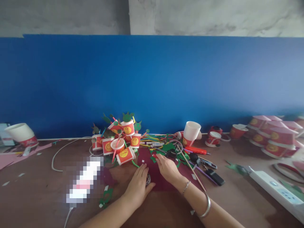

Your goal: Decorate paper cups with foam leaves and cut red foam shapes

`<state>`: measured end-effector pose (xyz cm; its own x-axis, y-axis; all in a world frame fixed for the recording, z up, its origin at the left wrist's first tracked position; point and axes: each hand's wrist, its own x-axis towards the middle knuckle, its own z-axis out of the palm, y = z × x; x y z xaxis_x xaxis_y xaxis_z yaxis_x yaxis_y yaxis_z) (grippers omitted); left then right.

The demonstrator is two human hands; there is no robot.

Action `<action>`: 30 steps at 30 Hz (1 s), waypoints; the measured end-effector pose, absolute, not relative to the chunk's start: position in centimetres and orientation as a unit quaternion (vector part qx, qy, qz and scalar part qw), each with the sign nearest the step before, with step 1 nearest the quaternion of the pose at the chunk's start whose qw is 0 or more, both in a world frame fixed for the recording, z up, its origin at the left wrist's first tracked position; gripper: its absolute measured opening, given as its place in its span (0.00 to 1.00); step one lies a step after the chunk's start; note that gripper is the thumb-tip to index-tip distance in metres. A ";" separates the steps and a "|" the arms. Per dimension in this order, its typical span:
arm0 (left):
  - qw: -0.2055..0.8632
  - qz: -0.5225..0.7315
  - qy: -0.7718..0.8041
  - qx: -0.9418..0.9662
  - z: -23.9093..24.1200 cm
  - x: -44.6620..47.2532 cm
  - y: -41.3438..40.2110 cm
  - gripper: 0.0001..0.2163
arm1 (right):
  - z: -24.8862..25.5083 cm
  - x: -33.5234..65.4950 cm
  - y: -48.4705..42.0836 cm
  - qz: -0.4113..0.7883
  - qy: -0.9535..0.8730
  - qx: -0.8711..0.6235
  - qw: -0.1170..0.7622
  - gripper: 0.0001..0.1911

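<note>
Near the bottom centre of the frame, your left hand (138, 186) lies flat with fingers pressed together on the dark red sheet (161, 177), covering a small round metal thing (148, 179). Your right hand (168, 168) rests just right of it, fingers stretched toward green paper scraps (169, 148); whether it pinches something, I cannot tell. Red paper cups (118, 142) stand piled just above.

Cup pile (118, 142) behind hands (153, 179)
</note>
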<state>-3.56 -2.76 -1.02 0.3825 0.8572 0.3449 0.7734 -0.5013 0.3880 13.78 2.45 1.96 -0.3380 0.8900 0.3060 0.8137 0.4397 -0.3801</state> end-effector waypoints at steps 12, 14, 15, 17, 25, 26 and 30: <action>0.061 0.328 0.474 0.815 3.5 -3.2 -0.9 0.19 | 1.9 13.4 2.5 0.094 -0.833 -0.452 0.304 0.12; 0.053 0.308 0.463 0.830 4.6 -2.9 0.2 0.14 | 1.8 13.4 2.4 0.089 -0.840 -0.429 0.320 0.11; 0.049 0.293 0.458 0.838 4.8 -2.8 0.6 0.10 | 1.7 13.4 2.4 0.090 -0.844 -0.418 0.324 0.11; 0.057 0.291 0.456 0.839 4.8 -2.6 1.3 0.08 | 1.5 13.5 2.4 0.096 -0.847 -0.401 0.335 0.10; 0.275 0.490 0.411 0.718 2.5 -1.7 1.6 0.09 | 1.7 13.8 2.1 0.129 -0.845 -0.382 0.352 0.10; 0.299 0.500 0.410 0.702 2.4 -1.7 1.6 0.09 | 1.8 13.7 2.0 0.135 -0.843 -0.383 0.352 0.10; 0.345 0.517 0.413 0.666 2.2 -1.8 1.6 0.10 | 1.9 13.7 1.7 0.164 -0.835 -0.387 0.354 0.11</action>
<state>-1.75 1.60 2.19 0.1247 0.9066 0.4032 0.1941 -0.4208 0.8862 13.74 1.73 1.88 -0.4492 0.7630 0.4649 0.5298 0.6465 -0.5490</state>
